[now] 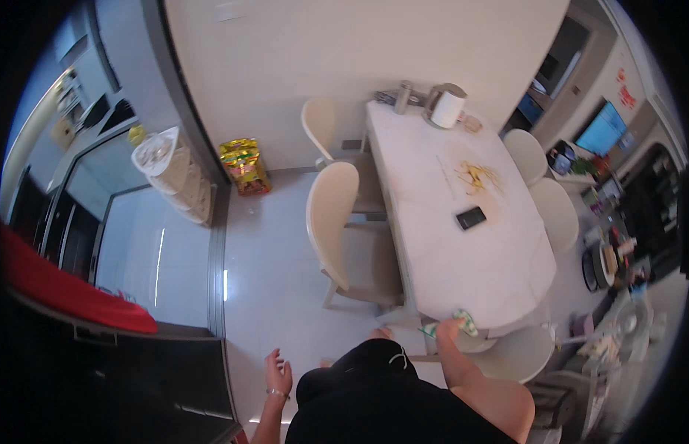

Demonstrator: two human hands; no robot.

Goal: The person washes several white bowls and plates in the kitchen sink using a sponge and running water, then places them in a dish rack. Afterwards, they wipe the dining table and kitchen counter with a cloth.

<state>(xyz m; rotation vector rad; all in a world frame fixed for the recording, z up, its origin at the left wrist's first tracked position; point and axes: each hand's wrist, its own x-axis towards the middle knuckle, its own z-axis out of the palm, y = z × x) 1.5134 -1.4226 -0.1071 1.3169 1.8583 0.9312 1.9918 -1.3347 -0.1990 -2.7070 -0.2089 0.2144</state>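
Note:
My right hand (448,328) grips a green-and-white cloth (465,323) at the near end of the white dining table (477,277). Folds of the cloth show on both sides of the hand. On the left, my left hand (278,373) hangs over the floor, its fingers apart and nothing in it, with a bracelet at the wrist. A black smartphone (471,218) lies on the table. Beyond it is a yellow horse-like figure (475,176), either a print or a flat thing; I cannot tell which.
An electric kettle (448,105) and a metal flask (402,97) stand at the table's far end. White chairs (333,222) line its sides, and one (516,355) stands at the near end. A yellow bag (245,166) leans by the wall, near a tiered rack (180,177).

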